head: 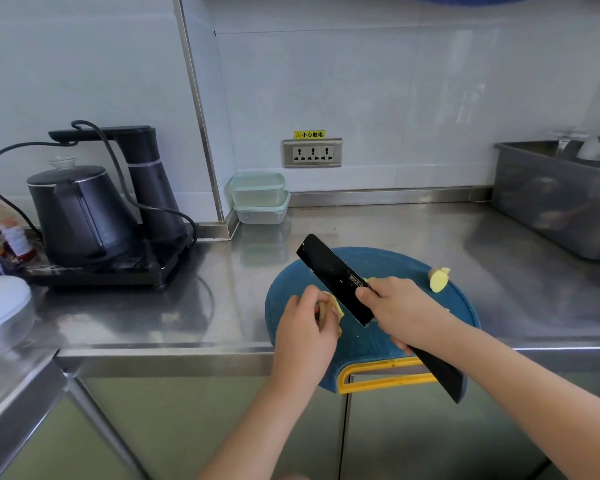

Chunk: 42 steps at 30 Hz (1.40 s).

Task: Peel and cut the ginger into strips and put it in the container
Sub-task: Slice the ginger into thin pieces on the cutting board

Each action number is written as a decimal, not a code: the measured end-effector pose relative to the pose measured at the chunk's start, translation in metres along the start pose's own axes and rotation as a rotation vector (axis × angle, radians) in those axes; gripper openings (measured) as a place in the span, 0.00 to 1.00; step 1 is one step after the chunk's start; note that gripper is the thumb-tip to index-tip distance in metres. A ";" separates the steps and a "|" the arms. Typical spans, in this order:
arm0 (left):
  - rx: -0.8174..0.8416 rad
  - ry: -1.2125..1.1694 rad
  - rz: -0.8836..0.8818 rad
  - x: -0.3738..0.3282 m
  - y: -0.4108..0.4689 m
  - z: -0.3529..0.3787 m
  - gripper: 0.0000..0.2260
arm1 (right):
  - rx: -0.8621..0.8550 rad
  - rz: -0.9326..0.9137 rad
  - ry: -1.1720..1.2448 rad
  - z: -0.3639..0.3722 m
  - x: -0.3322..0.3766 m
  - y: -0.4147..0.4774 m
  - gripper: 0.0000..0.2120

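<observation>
A round blue cutting board (388,265) with a yellow handle lies at the counter's front edge. My left hand (305,327) grips a pale yellow piece of ginger (335,308) over the board's left side. My right hand (399,310) holds a black cleaver (336,278) by its handle, the blade angled up and left and its edge meeting the ginger. A second peeled ginger chunk (439,279) lies on the board's right rim. Two stacked clear containers (258,197) with pale green lids stand by the back wall.
A black electric kettle (80,216) on its base with a cord stands at the left. Sauce bottles (0,233) and a white lid sit at the far left. A grey bin (555,199) holds cups at the right. A wall socket (312,153) is behind.
</observation>
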<state>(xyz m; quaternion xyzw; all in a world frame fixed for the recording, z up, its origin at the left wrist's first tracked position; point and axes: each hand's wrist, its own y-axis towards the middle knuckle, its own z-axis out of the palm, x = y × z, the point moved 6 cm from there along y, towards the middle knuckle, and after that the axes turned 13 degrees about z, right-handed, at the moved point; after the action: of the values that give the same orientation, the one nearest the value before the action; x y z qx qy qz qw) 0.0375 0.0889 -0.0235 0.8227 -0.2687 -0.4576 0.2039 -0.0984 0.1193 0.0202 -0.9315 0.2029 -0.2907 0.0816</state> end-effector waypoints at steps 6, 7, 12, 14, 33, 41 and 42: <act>-0.011 0.005 0.003 0.000 0.000 0.000 0.01 | 0.003 -0.015 -0.012 -0.001 0.002 -0.001 0.13; -0.010 0.006 0.005 -0.001 0.000 0.000 0.01 | 0.000 -0.020 -0.021 0.000 0.002 -0.001 0.13; -0.002 0.003 0.017 -0.001 0.000 -0.001 0.01 | -0.013 -0.024 -0.042 0.000 0.003 -0.001 0.13; -0.011 0.000 0.018 -0.001 0.000 -0.001 0.00 | -0.026 -0.044 -0.066 0.001 0.005 -0.002 0.13; -0.049 0.047 0.030 0.001 -0.001 0.002 0.03 | -0.113 -0.127 -0.232 0.012 0.027 0.015 0.15; -0.052 0.044 -0.003 0.001 -0.003 0.000 0.05 | -0.096 -0.126 -0.297 0.016 -0.007 -0.009 0.15; -0.056 0.047 0.003 0.001 -0.003 0.000 0.05 | -0.106 -0.134 -0.298 0.016 -0.006 -0.010 0.15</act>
<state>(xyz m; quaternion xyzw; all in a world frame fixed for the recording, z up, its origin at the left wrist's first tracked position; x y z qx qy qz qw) 0.0386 0.0907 -0.0259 0.8268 -0.2521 -0.4451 0.2339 -0.0906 0.1314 0.0072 -0.9787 0.1412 -0.1429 0.0423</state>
